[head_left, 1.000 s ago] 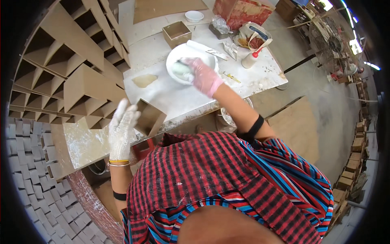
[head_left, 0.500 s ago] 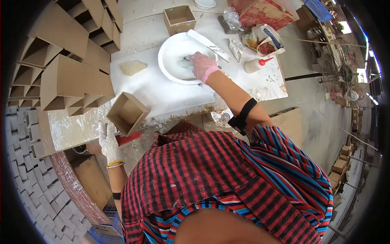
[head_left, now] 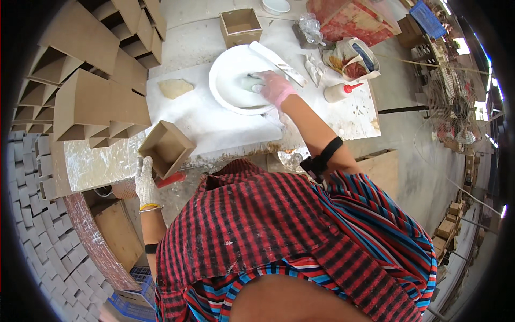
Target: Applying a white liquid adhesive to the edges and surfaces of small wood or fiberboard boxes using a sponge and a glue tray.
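My right hand (head_left: 274, 90), in a thin pink glove, reaches into a round white basin (head_left: 217, 91). Its fingers close on a pale greenish, sponge-like piece (head_left: 249, 82) down in the basin, where a whitish layer covers the bottom. My left hand (head_left: 145, 182) wears a white knit glove and has its fingers stretched out at the table's front edge. Right beside those fingers, an open brown cardboard box (head_left: 167, 148) stands askew at that edge, its hollow side toward me. Whether the fingertips touch the box I cannot tell.
Stacked brown boxes (head_left: 102, 102) fill the left. A white flat stick (head_left: 276, 63) lies across the basin's rim. Nearby are another open box (head_left: 241, 35), a red-tipped squeeze bottle (head_left: 338, 93), a cloth bag (head_left: 351, 59) and a yellowish flat scrap (head_left: 175, 88). A fan (head_left: 456, 104) stands at right.
My right hand has shifted slightly right within the basin with the pale piece. My left fingers have come closer together and nearer the box. The whole view has tilted a little.
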